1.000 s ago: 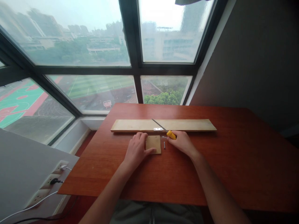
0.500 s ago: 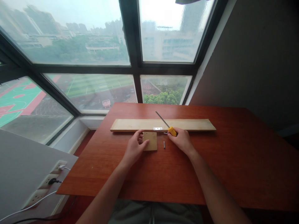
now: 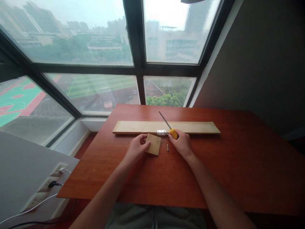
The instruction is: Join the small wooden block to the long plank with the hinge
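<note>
My left hand (image 3: 138, 147) pinches a small square wooden plate (image 3: 154, 145) by its left edge; it is tilted, and two small holes show near its top. My right hand (image 3: 181, 143) is closed round the yellow handle of a screwdriver (image 3: 173, 133), whose shaft points up and to the left. From its fingertips a thin metal screw (image 3: 167, 134) juts left toward a silver hinge (image 3: 161, 132). The hinge sits at the near edge of a long wooden board (image 3: 138, 127). A second screw (image 3: 167, 148) lies on the table between my hands.
The reddish-brown table (image 3: 107, 178) carries everything. Beyond its far edge stand large windows (image 3: 166, 92) with dark frames. At the lower left, wall sockets (image 3: 49, 184) hold plugs with cables. A dark wall (image 3: 262, 57) rises on the right.
The wooden plate has turned clockwise in my left hand. My right hand has shifted left, bringing the held screw close to the hinge. More of the hinge's metal face shows now.
</note>
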The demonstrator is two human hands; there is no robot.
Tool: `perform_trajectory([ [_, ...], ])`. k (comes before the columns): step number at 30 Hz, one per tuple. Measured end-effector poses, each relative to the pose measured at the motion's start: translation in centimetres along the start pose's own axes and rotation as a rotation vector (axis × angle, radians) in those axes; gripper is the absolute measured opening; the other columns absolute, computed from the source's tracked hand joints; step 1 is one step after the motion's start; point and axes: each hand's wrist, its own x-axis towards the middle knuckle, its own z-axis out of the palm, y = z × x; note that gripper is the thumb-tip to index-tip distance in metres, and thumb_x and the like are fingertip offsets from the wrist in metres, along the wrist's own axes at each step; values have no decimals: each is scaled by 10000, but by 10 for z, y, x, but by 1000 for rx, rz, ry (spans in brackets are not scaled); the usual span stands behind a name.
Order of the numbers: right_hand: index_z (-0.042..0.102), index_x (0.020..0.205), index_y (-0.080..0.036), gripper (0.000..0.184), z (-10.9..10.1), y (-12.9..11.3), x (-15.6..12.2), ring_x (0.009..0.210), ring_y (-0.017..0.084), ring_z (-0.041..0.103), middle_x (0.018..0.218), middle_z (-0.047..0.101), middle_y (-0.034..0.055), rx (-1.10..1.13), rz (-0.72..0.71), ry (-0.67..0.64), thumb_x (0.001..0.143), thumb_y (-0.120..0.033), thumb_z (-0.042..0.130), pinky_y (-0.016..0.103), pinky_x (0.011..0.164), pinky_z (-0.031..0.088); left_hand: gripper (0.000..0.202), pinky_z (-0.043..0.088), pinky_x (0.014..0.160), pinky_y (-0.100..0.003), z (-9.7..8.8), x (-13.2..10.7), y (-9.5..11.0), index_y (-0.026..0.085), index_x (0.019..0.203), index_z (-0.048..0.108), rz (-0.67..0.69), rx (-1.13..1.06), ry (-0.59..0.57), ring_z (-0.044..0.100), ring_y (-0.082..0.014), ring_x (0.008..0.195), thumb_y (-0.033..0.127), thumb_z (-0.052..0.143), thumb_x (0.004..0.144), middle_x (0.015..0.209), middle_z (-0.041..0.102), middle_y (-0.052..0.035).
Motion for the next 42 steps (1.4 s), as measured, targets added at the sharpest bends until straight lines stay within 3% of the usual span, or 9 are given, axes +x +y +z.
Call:
perform_trajectory([
  [7, 707, 808, -196, 172, -3, 0, 0, 673, 185, 619, 731, 713, 28, 93, 20, -28, 778, -333, 607, 267, 645, 414, 337, 544, 709, -307, -1, -7, 8, 129, 924, 688, -120, -114, -69, 689, -242, 863, 328, 757, 661, 916, 740, -91],
  [13, 709, 810, -190, 191, -4, 0, 1, 678, 188, 631, 736, 720, 26, 153, 40, -45, 779, -350, 609, 271, 655, 435, 336, 532, 620, -262, 6, -4, 7, 153, 894, 597, -269, -252, -83, 692, -197, 772, 299, 785, 658, 847, 724, -68],
  [32, 700, 777, -184, 196, -14, -1, 2, 681, 186, 587, 716, 688, 21, 198, 49, -56, 762, -370, 639, 282, 658, 411, 249, 549, 652, -248, 34, -1, 22, 129, 872, 615, -370, -516, -119, 655, -131, 697, 161, 759, 672, 844, 687, -60],
  [36, 687, 775, -176, 261, -17, 3, 3, 609, 166, 539, 657, 641, 11, 269, 94, -76, 759, -435, 655, 282, 598, 411, 232, 544, 647, -242, 36, -2, 21, 132, 883, 607, -366, -526, -137, 649, -125, 688, 156, 735, 691, 838, 686, -56],
  [42, 662, 842, -170, 378, -24, 4, 4, 544, 136, 524, 726, 671, 29, 481, 188, -132, 733, -531, 686, 267, 505, 444, 207, 536, 637, -233, 38, -1, 19, 133, 866, 607, -359, -559, -157, 647, -122, 673, 139, 715, 689, 816, 682, -52],
])
